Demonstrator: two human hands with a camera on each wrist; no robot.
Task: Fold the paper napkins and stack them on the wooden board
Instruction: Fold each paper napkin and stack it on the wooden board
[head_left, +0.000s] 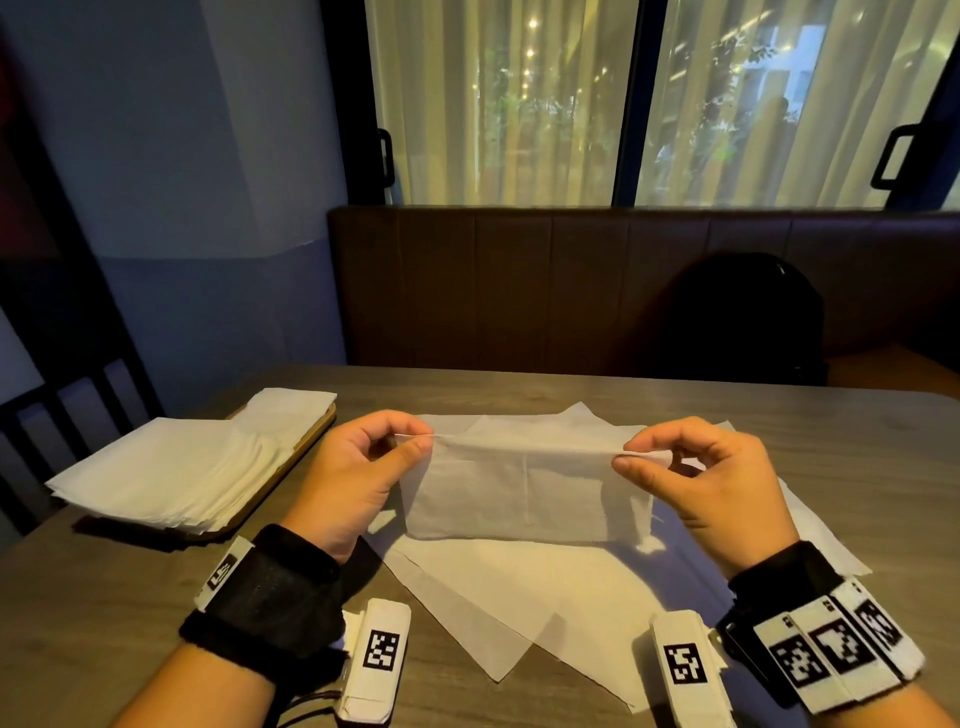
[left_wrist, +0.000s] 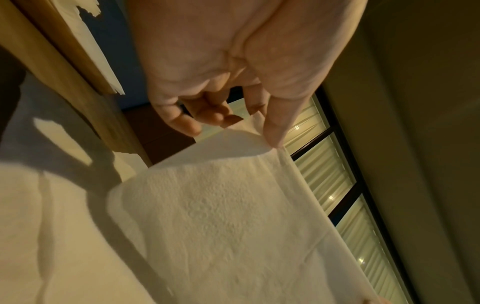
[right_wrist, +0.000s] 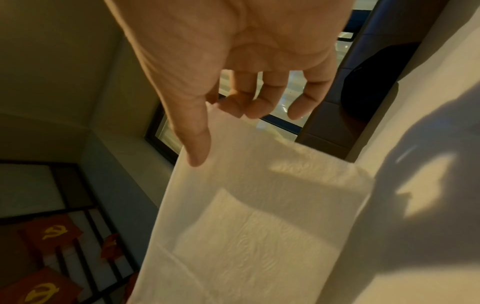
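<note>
A white paper napkin (head_left: 524, 493) hangs folded in half above the table, its top edge stretched between my two hands. My left hand (head_left: 410, 447) pinches its left corner between thumb and forefinger, as the left wrist view shows (left_wrist: 270, 142). At the right corner my right hand (head_left: 628, 457) pinches the napkin (right_wrist: 246, 205) the same way. Several unfolded napkins (head_left: 519, 587) lie flat on the table under it. The wooden board (head_left: 306, 441) sits at the left, bearing a tall stack of folded napkins (head_left: 171, 467).
The grey table (head_left: 831, 457) runs to a brown padded bench back (head_left: 571, 286) at the far side. A dark backpack (head_left: 748, 317) sits on the bench at the right. Dark chair rails (head_left: 62, 405) stand beyond the table's left edge.
</note>
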